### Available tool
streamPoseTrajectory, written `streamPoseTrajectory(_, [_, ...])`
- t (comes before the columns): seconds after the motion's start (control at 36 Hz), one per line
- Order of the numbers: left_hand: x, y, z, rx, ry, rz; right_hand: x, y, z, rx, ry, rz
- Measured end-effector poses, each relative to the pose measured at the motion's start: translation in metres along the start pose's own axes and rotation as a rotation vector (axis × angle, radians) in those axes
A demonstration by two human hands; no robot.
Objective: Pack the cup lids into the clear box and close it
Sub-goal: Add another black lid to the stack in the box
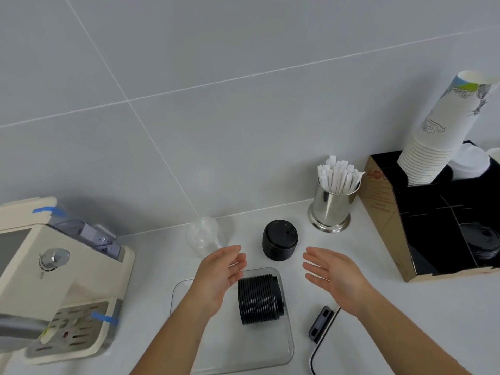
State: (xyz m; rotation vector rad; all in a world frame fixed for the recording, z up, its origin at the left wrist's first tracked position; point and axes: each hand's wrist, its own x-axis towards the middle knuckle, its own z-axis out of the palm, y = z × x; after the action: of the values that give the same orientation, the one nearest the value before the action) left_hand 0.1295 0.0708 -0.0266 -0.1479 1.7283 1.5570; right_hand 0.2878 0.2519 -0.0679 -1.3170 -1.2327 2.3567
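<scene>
A clear box (287,345) stands on the white counter in front of me. A stack of black cup lids (259,299) lies on its side inside it. A second stack of black lids (279,240) stands upright on the counter just beyond the box. My left hand (219,274) hovers open over the box's left part, palm facing right. My right hand (334,276) hovers open to the right of the box, palm facing left. Both hands are empty, with the upright stack between and beyond them. The box's lid with a black clasp (322,324) lies to the right.
A cream coffee machine (54,277) fills the left side. A clear plastic cup (205,235) lies by the wall. A steel holder of paper-wrapped sticks (334,201) stands at the back right. A cardboard organiser (433,223) holds stacked paper cups (446,125) and more lids.
</scene>
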Motion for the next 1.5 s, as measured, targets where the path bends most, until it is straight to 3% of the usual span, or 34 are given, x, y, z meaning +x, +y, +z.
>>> streamPoseTrajectory(0.53, [0.102, 0.004, 0.051, 0.45, -0.089, -0.053, 0.077, -0.016, 0.022, -0.222, 0.092, 0.046])
streamPoseTrajectory(0.83, [0.114, -0.013, 0.07, 0.48, -0.101, -0.138, 0.079, -0.019, 0.04, -0.39, 0.063, 0.021])
streamPoseTrajectory(1.5, [0.12, -0.015, 0.062, 0.4, -0.073, -0.091, 0.088, -0.008, 0.032, -0.262, 0.036, 0.064])
